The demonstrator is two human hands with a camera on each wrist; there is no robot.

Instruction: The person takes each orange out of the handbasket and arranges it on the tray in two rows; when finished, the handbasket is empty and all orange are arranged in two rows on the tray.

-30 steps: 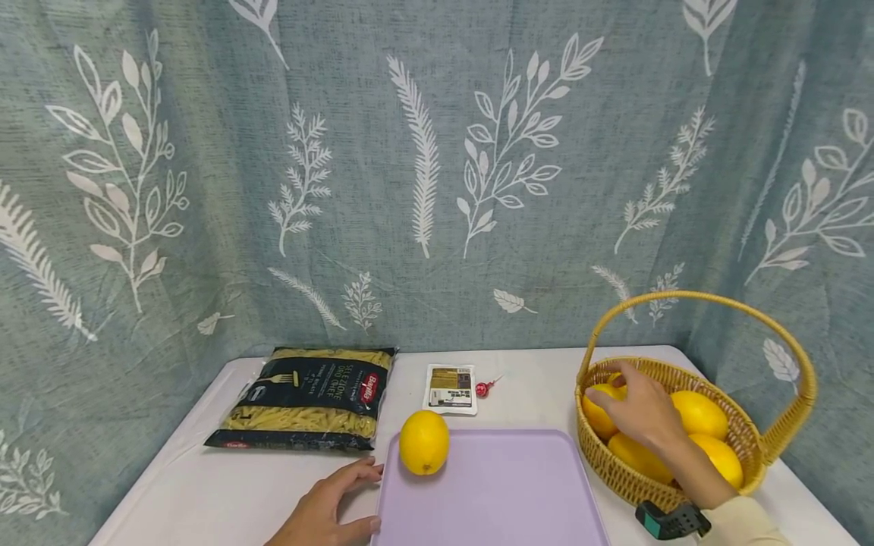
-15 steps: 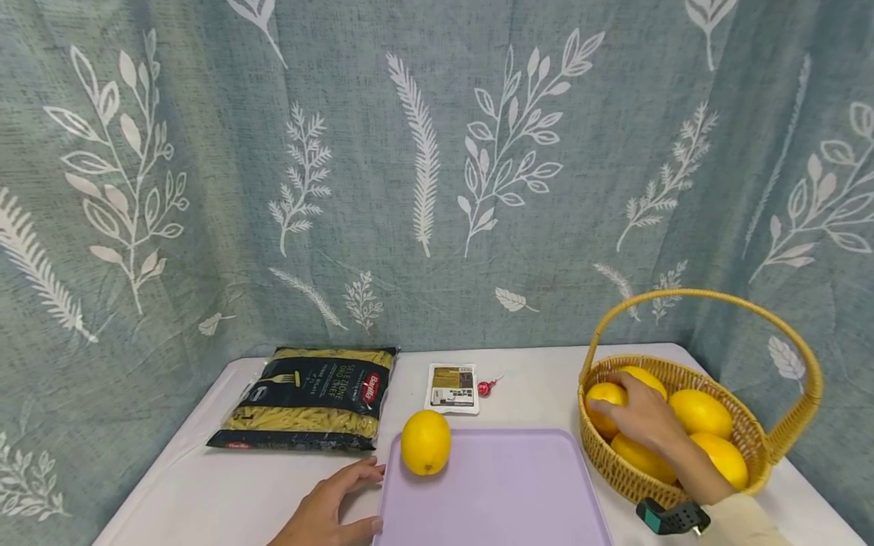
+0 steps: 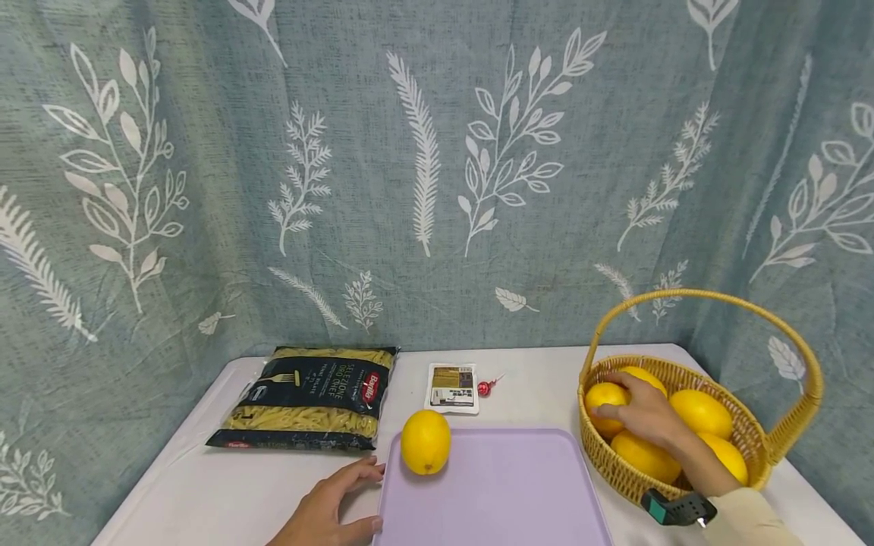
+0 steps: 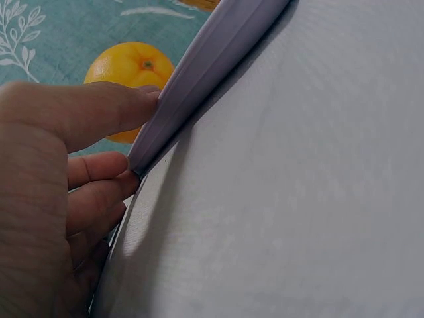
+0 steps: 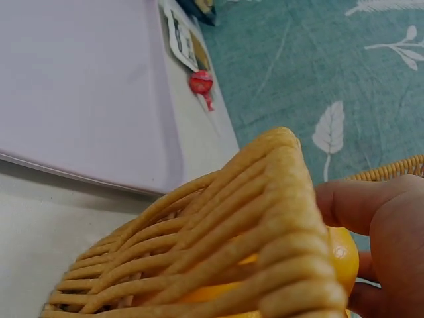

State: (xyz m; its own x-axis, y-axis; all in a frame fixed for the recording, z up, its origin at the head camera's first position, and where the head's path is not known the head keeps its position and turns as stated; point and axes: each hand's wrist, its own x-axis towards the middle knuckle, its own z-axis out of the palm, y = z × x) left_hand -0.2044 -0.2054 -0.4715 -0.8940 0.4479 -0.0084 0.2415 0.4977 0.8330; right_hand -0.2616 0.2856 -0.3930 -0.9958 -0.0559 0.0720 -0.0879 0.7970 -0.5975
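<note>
In the head view, my right hand (image 3: 645,409) reaches into the wicker basket (image 3: 758,485), its thumb and fingers around an orange (image 3: 605,400) at the basket's left side. Several other oranges (image 3: 699,413) lie about it. The right wrist view has the basket wall (image 5: 265,245) hiding most of the held fruit, so only part of the hand (image 5: 404,238) shows. My left hand (image 3: 328,508) rests at the left edge of the purple tray (image 3: 505,485), fingertips touching its rim (image 4: 192,79). A single orange (image 3: 425,443) sits in the tray's far left corner.
Behind the tray lie a small flat packet (image 3: 452,388) and a red-wrapped lollipop (image 3: 485,388). A bag of penne pasta (image 3: 307,398) lies at the back left. The basket's tall handle (image 3: 696,296) arches over the fruit. A patterned curtain (image 3: 437,189) hangs behind the table.
My right hand has settled lower into the basket, and its fingers have closed around the orange at the left side. The left hand has stayed at the tray's edge.
</note>
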